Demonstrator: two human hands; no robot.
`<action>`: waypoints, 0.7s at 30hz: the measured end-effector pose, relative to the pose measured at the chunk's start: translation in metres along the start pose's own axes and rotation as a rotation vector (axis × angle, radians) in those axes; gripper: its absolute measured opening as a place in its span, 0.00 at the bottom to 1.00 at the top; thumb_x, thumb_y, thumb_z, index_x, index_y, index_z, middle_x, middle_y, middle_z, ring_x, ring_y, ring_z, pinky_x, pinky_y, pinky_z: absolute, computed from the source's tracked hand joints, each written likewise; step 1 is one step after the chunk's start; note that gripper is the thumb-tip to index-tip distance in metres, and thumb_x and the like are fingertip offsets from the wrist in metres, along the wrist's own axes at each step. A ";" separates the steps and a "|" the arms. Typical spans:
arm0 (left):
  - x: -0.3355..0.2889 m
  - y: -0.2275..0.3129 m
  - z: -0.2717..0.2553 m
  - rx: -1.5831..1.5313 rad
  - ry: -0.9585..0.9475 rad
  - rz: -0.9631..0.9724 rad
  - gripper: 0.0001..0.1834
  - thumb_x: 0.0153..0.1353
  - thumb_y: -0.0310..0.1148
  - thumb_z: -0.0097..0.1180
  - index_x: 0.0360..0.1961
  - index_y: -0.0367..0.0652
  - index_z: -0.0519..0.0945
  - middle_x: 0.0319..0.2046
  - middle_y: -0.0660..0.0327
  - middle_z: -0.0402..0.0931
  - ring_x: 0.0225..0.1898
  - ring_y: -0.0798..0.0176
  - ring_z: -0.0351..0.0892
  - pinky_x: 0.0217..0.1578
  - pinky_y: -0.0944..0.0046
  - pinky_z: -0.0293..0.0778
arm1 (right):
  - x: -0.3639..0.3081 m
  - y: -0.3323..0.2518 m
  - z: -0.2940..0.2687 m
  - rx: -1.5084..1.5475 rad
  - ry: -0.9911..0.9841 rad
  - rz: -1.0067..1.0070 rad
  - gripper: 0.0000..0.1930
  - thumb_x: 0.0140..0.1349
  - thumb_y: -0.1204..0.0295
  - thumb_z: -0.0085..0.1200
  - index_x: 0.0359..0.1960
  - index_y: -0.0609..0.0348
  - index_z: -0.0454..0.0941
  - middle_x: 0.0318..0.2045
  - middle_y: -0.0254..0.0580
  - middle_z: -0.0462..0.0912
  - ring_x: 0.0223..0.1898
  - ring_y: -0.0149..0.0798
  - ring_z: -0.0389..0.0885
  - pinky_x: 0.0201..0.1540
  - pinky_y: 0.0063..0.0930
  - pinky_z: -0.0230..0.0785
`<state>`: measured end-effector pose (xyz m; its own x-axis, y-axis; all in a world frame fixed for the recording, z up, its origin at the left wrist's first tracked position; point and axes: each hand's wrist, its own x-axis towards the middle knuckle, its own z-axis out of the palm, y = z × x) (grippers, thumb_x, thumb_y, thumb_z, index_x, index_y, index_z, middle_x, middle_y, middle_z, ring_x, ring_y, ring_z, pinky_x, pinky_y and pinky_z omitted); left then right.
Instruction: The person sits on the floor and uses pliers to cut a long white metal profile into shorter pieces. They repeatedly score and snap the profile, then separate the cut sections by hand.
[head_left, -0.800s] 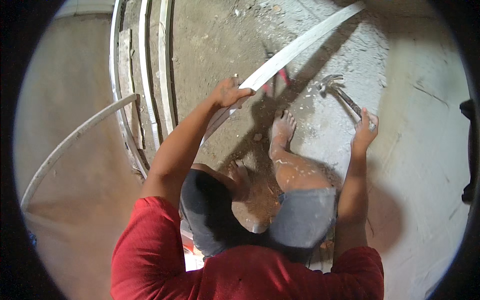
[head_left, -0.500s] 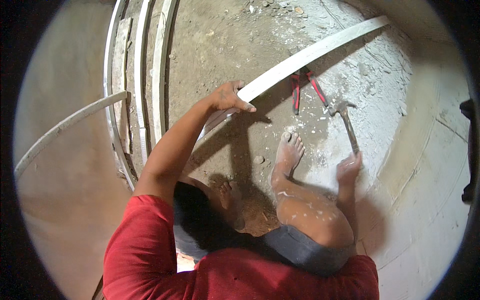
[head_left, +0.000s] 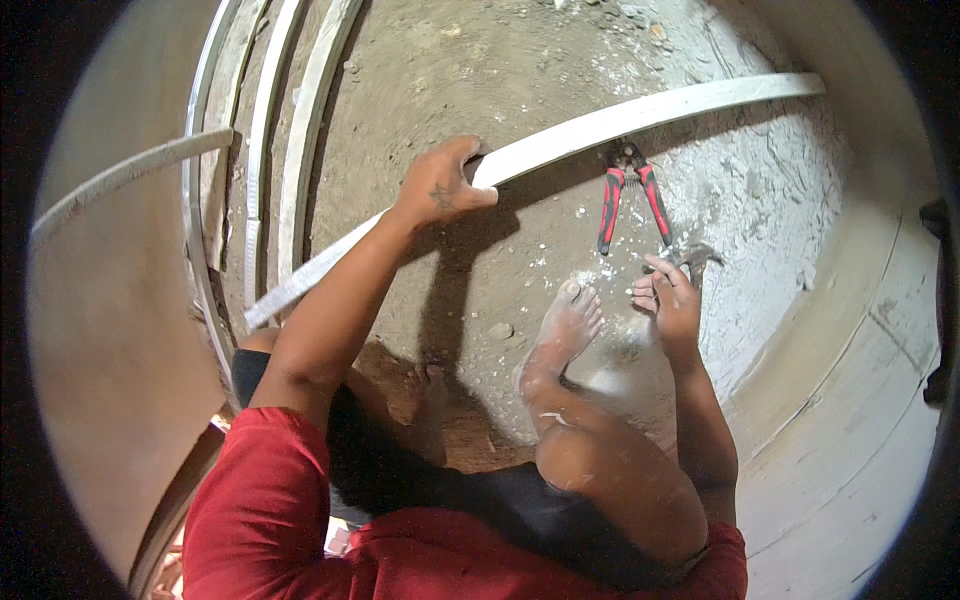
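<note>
A long white batten (head_left: 620,123) lies slantwise across the floor, with its far end at the upper right. Wrapped round its middle is my left hand (head_left: 437,182), thumb on the near side. Low over the floor, my right hand (head_left: 676,312) has its fingers partly stretched out and apart, with nothing seen in them. Just beyond those fingers lies a hammer (head_left: 700,258); its head shows, while my hand hides most of the handle. Red-and-black handled pliers (head_left: 632,190) rest on the floor with handles spread, their jaws right beside the batten.
Several long strips (head_left: 262,150) run along the floor at the left. Another strip (head_left: 130,178) leans over the left wall panel. A pale wall (head_left: 850,370) curves round the right side. White dust and crumbs (head_left: 740,200) cover the floor there. My bare foot (head_left: 570,320) is between both hands.
My right hand has let go of the hammer handle and moved forward and left, close to the hammer's head. The batten's far end has swung nearer and right, still held in my left hand.
</note>
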<state>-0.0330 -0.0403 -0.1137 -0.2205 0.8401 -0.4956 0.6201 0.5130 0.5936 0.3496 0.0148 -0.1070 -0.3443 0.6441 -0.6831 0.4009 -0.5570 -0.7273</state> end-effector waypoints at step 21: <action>-0.065 -0.028 0.023 0.054 0.264 -0.223 0.28 0.44 0.42 0.72 0.48 0.48 0.81 0.38 0.54 0.82 0.44 0.49 0.81 0.45 0.53 0.75 | 0.045 -0.040 0.104 -0.129 -0.127 -0.070 0.15 0.71 0.74 0.51 0.55 0.68 0.76 0.43 0.44 0.83 0.42 0.34 0.84 0.46 0.25 0.78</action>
<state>-0.0188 -0.1136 -0.1128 -0.5378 0.7287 -0.4240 0.5719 0.6848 0.4516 0.2303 0.0112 -0.1155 -0.4763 0.6026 -0.6403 0.4750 -0.4364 -0.7641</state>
